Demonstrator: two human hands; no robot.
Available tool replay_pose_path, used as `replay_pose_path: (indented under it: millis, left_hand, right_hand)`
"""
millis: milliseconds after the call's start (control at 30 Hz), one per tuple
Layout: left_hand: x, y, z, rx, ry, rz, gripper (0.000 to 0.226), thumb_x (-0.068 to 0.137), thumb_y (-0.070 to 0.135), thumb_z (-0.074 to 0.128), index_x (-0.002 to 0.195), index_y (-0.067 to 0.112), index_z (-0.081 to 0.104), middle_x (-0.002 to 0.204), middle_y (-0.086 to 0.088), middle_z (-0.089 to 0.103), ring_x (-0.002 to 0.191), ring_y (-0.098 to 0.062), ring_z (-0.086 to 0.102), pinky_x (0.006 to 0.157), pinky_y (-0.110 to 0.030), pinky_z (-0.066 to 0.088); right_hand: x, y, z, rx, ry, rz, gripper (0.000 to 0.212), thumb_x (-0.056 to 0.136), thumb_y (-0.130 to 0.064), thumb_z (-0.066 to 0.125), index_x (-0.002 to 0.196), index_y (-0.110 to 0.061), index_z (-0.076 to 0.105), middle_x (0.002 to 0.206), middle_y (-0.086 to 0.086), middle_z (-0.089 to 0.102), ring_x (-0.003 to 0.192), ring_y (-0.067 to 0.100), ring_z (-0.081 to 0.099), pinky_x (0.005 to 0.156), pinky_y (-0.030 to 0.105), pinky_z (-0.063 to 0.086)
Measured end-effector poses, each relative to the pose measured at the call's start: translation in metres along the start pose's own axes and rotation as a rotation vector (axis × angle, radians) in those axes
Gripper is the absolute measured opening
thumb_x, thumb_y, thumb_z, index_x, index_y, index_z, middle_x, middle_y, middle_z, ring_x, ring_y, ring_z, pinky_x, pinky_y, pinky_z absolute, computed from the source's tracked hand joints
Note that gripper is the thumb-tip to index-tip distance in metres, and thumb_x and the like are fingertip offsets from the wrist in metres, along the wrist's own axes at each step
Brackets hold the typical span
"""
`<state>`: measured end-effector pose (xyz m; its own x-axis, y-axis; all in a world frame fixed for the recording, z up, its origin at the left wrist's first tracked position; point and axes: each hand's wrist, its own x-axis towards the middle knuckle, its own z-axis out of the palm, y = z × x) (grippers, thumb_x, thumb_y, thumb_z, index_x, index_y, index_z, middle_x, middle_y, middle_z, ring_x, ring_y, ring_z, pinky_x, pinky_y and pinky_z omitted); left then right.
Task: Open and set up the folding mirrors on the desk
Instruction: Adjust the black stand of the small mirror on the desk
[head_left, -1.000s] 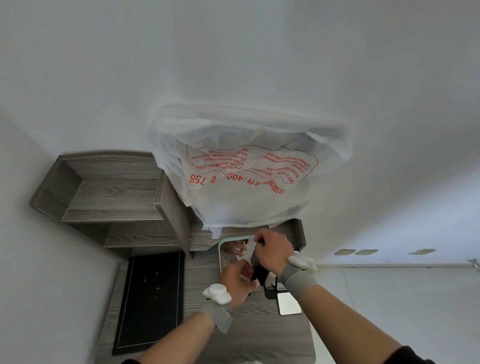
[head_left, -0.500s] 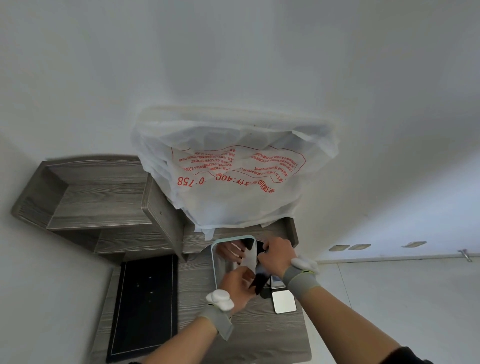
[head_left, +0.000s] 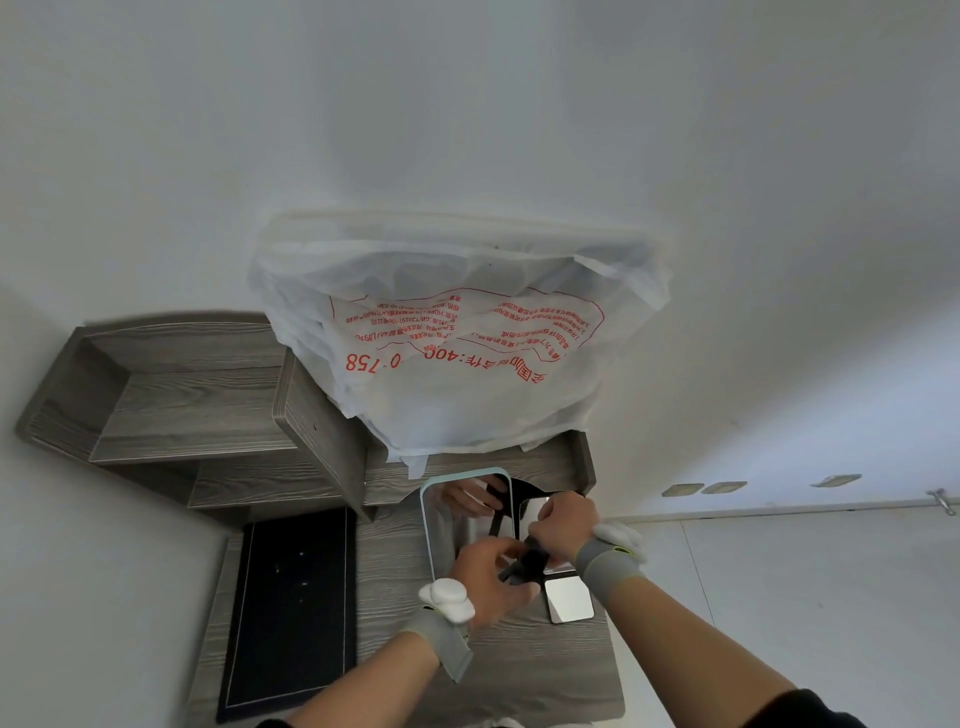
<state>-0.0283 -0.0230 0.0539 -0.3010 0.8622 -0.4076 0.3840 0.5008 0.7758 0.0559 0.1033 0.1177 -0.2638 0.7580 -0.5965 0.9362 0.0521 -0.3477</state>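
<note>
While both hands (head_left: 524, 556) grip black folding mirror (head_left: 527, 558), framed mirror (head_left: 441, 514) upright behind

We can read red print on the white plastic bag (head_left: 467, 353), seen upside down: the numbers "758" and "400", the latter beside larger Chinese characters. We cannot make out the smaller red lines inside the wavy red outline above them.

The single head-worn camera is looking steeply down, close over the grey desk (head_left: 291, 582), seemingly tilting toward the white wall (head_left: 467, 104).
</note>
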Motion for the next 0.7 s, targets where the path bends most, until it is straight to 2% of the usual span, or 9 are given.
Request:
replay_pose_path:
  millis: [67, 167, 267, 333, 400, 433, 500, 600, 700]
  left_hand:
    - [0.001, 0.0, 0.0, -0.018, -0.016, -0.003, 0.041, 0.068, 0.041, 0.078, 0.108, 0.035, 0.072, 0.089, 0.022, 0.069, 0.076, 0.009, 0.062, 0.062, 0.003, 0.039]
    - [0.003, -0.003, -0.001, -0.041, -0.04, -0.012, 0.033, 0.072, 0.034, 0.077, 0.104, 0.034, 0.075, 0.082, 0.022, 0.072, 0.07, 0.021, 0.06, 0.063, 0.004, 0.041]
    - [0.005, -0.006, 0.001, -0.015, -0.06, -0.025, 0.031, 0.075, 0.034, 0.074, 0.105, 0.031, 0.076, 0.094, 0.013, 0.077, 0.075, 0.012, 0.065, 0.069, -0.001, 0.045]
    - [0.007, -0.009, 0.003, 0.013, -0.059, -0.029, 0.03, 0.076, 0.036, 0.072, 0.105, 0.031, 0.077, 0.094, 0.011, 0.078, 0.073, 0.011, 0.063, 0.067, 0.0, 0.042]
    - [0.008, -0.01, 0.005, 0.024, -0.047, -0.028, 0.027, 0.077, 0.034, 0.071, 0.103, 0.031, 0.077, 0.092, 0.008, 0.078, 0.066, 0.016, 0.059, 0.062, 0.003, 0.038]
    - [0.009, -0.01, 0.006, 0.037, -0.037, -0.025, 0.024, 0.078, 0.033, 0.071, 0.101, 0.031, 0.077, 0.091, 0.008, 0.078, 0.065, 0.015, 0.059, 0.061, 0.002, 0.037]
    - [0.01, -0.011, 0.007, 0.081, -0.013, -0.021, 0.021, 0.079, 0.033, 0.069, 0.098, 0.031, 0.077, 0.088, 0.009, 0.077, 0.071, 0.007, 0.064, 0.062, -0.004, 0.039]
    - [0.013, -0.01, 0.009, 0.122, 0.029, -0.007, 0.019, 0.079, 0.035, 0.066, 0.095, 0.032, 0.076, 0.081, 0.007, 0.076, 0.076, -0.002, 0.068, 0.061, -0.013, 0.041]
    - [0.017, -0.012, 0.012, 0.12, 0.076, 0.001, 0.018, 0.078, 0.035, 0.067, 0.095, 0.038, 0.072, 0.076, 0.007, 0.075, 0.067, 0.008, 0.061, 0.057, -0.02, 0.04]
  right_hand:
    - [0.002, 0.002, 0.001, 0.011, -0.003, 0.014, 0.025, 0.075, -0.028, 0.064, 0.086, -0.01, 0.077, 0.092, 0.009, 0.075, 0.092, 0.027, 0.069, 0.078, 0.029, 0.056]
    - [0.005, 0.004, 0.002, -0.008, -0.002, 0.042, 0.025, 0.073, -0.031, 0.065, 0.082, -0.011, 0.076, 0.085, 0.008, 0.074, 0.086, 0.026, 0.069, 0.071, 0.026, 0.054]
    - [0.007, 0.007, 0.002, -0.072, -0.035, 0.075, 0.019, 0.068, -0.029, 0.064, 0.06, -0.013, 0.059, 0.058, 0.005, 0.057, 0.061, 0.02, 0.061, 0.046, 0.02, 0.039]
    - [0.01, 0.01, 0.004, -0.048, -0.072, 0.088, 0.02, 0.069, -0.026, 0.062, 0.057, -0.015, 0.05, 0.052, 0.001, 0.051, 0.054, 0.017, 0.06, 0.041, 0.019, 0.032]
    - [0.012, 0.015, 0.006, -0.056, -0.074, 0.072, 0.019, 0.071, -0.029, 0.06, 0.06, -0.016, 0.051, 0.054, 0.0, 0.051, 0.06, 0.021, 0.063, 0.042, 0.019, 0.031]
    - [0.012, 0.016, 0.006, -0.077, -0.06, 0.062, 0.021, 0.071, -0.032, 0.058, 0.061, -0.015, 0.051, 0.054, 0.0, 0.05, 0.058, 0.02, 0.058, 0.042, 0.021, 0.029]
    - [0.011, 0.018, 0.005, -0.082, -0.047, 0.045, 0.024, 0.073, -0.036, 0.056, 0.066, -0.013, 0.054, 0.061, 0.003, 0.055, 0.058, 0.021, 0.051, 0.046, 0.024, 0.031]
    - [0.009, 0.019, 0.003, -0.043, -0.063, 0.036, 0.027, 0.076, -0.036, 0.056, 0.079, -0.009, 0.062, 0.073, 0.008, 0.063, 0.071, 0.028, 0.057, 0.055, 0.027, 0.039]
    - [0.007, 0.02, 0.0, 0.007, -0.075, 0.046, 0.039, 0.081, -0.037, 0.056, 0.096, -0.003, 0.066, 0.093, 0.014, 0.073, 0.089, 0.031, 0.067, 0.074, 0.03, 0.053]
